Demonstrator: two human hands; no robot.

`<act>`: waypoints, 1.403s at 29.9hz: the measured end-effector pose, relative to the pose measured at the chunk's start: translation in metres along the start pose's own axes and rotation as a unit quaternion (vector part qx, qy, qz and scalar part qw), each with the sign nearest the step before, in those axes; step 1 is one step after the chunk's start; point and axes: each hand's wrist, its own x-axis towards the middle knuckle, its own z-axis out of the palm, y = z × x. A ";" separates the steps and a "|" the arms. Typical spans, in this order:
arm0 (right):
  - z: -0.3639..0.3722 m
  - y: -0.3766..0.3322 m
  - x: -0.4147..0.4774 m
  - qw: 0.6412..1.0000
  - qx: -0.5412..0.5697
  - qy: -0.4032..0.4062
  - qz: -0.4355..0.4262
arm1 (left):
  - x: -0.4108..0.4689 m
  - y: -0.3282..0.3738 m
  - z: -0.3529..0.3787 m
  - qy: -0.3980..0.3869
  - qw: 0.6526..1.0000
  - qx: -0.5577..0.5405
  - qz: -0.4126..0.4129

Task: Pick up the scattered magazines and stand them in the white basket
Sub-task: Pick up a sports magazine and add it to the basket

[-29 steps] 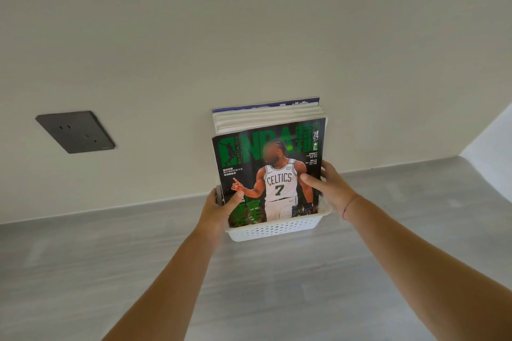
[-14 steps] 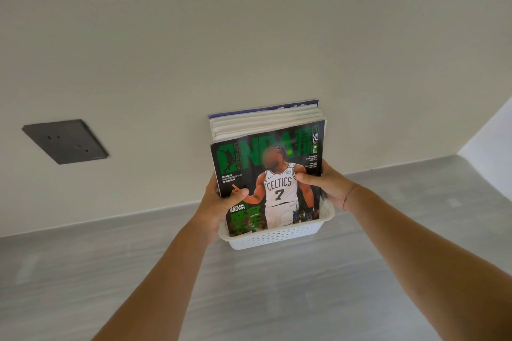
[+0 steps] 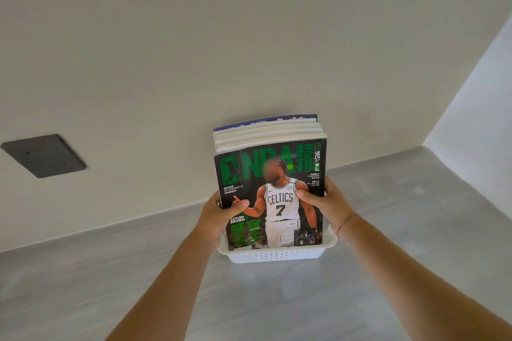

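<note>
Vs 1 s ago: the stack of magazines (image 3: 270,188) sits lower in the white basket (image 3: 277,253); more of front cover's bottom edge is down behind the near rim. Left hand (image 3: 219,214) slid from the basket's 8 o'clock corner to grip the cover's left edge, thumb now flat on the front. Right hand (image 3: 325,206) shifted a bit toward the 3 o'clock edge, thumb across the cover, fingers behind. Camera view drifted: the dark wall plate (image 3: 44,155) moved toward 9 o'clock, nearly at frame edge; basket and mags appear lower in frame.
</note>
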 end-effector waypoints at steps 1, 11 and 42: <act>-0.006 0.003 -0.006 1.000 0.002 0.006 0.002 | -0.002 -0.002 0.005 -0.008 1.000 0.001 -0.002; -0.137 0.023 -0.080 0.990 0.055 0.133 0.007 | -0.017 -0.016 0.140 -0.130 0.989 0.068 0.006; -0.393 0.090 -0.202 0.824 0.167 0.542 -0.014 | -0.013 -0.041 0.543 -0.502 0.834 0.229 -0.021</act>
